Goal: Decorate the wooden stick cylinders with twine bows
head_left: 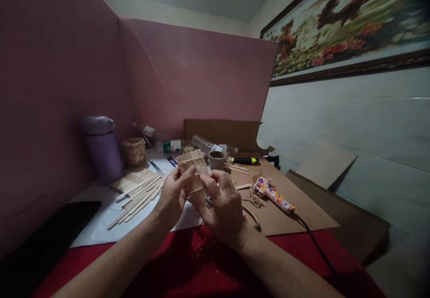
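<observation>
My left hand (173, 197) is closed round the left side of a small craft-stick cup (192, 158), holding it tilted above the table. Pale flat sticks form its wall, with bands of twine across it. My right hand (223, 206) is at the cup's right side, its fingers bent and pinched close to the wall. Whatever sits between those fingertips is hidden. Loose craft sticks (143, 199) lie fanned out left of my left hand. Beyond my right hand is a loose bit of twine (254, 199), beside a flower-patterned glue gun (273, 195).
A purple bottle (104, 154) and a twine-wrapped pot (134, 152) stand at the back left. Plastic bottles (204, 144) lie behind the cup, near a small brown-filled cup (217, 159) and a yellow-black cutter (245, 160). A tape roll (251, 217) and black cord (312, 239) lie right.
</observation>
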Demonstrator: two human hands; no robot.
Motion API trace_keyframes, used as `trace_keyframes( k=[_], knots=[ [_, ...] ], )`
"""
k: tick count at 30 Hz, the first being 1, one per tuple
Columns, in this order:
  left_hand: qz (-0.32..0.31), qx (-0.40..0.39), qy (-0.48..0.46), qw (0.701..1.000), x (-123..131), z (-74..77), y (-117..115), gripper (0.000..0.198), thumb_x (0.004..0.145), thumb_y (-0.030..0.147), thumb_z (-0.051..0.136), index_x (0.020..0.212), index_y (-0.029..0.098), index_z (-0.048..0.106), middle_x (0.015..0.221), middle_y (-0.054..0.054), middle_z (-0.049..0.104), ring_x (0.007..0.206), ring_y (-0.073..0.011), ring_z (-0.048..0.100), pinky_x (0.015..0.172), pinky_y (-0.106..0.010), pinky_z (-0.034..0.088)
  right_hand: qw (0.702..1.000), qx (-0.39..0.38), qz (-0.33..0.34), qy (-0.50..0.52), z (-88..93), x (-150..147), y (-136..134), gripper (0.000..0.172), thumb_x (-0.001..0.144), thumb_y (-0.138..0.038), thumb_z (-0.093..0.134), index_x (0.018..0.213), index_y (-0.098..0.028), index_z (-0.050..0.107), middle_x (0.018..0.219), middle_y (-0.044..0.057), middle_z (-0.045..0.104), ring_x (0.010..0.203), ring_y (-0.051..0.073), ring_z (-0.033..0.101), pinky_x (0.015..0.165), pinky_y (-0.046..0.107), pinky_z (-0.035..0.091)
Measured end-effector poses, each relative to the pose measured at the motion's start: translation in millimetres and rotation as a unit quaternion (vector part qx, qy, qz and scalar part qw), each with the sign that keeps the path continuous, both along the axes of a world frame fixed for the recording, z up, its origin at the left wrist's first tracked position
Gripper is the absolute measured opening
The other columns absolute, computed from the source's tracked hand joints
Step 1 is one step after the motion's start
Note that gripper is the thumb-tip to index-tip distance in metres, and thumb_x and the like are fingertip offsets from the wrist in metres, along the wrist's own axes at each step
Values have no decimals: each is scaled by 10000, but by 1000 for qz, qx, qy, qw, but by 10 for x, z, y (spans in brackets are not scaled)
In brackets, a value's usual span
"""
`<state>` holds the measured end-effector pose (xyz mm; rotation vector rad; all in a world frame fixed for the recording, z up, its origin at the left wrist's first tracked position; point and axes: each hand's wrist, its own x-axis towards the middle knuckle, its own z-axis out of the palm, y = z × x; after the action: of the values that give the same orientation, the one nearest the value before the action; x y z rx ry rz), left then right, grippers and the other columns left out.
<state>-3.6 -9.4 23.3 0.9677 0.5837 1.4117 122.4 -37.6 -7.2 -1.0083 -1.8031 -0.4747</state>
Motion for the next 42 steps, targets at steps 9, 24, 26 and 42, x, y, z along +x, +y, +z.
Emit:
trace_keyframes(
  k=[9, 24, 26, 42],
  knots=[
    [-49, 6, 14, 999, -39, 9, -3, 378, 691, 227, 786, 1008, 125, 608, 901, -70, 704, 823, -184, 677, 751, -269, 523, 999, 28, -9, -18, 50, 30, -75, 402, 873, -297, 613, 1243, -150, 553, 1117, 136, 512, 967, 246, 533, 792, 418, 546],
    [-47, -44, -9, 998, -20, 94, -70, 375, 685, 212, 733, 1034, 157, 609, 891, -53, 722, 776, -188, 682, 649, -263, 542, 998, -21, 49, 36, 45, 76, -110, 346, 949, -270, 496, 1264, -127, 471, 1167, 139, 519, 1097, 245, 516, 931, 423, 502],
    [-45, -35, -2, 998, -23, 93, -65, 409, 680, 213, 741, 1060, 160, 601, 913, -55, 720, 785, -190, 681, 655, -267, 541, 997, -35, 55, 43, 57, 85, -114, 317, 944, -227, 490, 1249, -141, 488, 1159, 128, 510, 1086, 235, 521, 920, 412, 504],
    [-26, -7, 26, 999, -7, -5, -12, 417, 678, 236, 773, 1050, 156, 602, 922, -61, 711, 846, -202, 681, 726, -271, 541, 994, -55, 77, 46, 54, 89, -92, 381, 908, -142, 528, 1285, -192, 550, 1114, 105, 490, 991, 217, 553, 805, 397, 557]
  ],
)
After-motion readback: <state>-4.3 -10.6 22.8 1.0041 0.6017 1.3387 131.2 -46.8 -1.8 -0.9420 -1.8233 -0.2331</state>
